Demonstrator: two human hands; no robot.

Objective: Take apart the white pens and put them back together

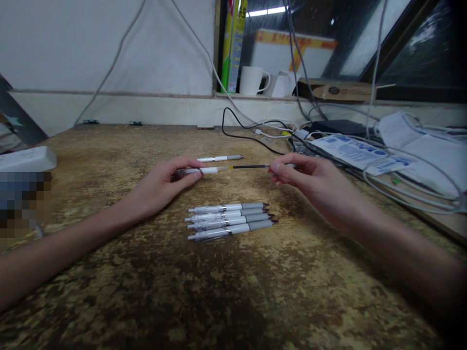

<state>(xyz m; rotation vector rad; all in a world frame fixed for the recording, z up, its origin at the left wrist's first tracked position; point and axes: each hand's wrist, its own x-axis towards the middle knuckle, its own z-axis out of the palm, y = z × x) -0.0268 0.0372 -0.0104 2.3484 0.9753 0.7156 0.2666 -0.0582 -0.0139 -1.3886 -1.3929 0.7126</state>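
My left hand (178, 176) pinches a white pen barrel (209, 170) between thumb and fingers. A thin refill (250, 166), dark with a yellow and clear end, lies in line with the barrel, its clear end at the barrel's open end. The refill's other end is in the closed fingertips of my right hand (301, 170). Behind them, another white and grey pen (221, 158) lies on the table. Several white pens with grey grips (229, 221) lie side by side nearer to me, their dark tips pointing right.
The worn wooden table (164, 282) carries tangled cables (255, 133) and printed papers (361, 153) at the back right. A white power strip (29, 159) is at the left. A white mug (251, 80) and a yellow-green can (233, 46) stand on the window sill.
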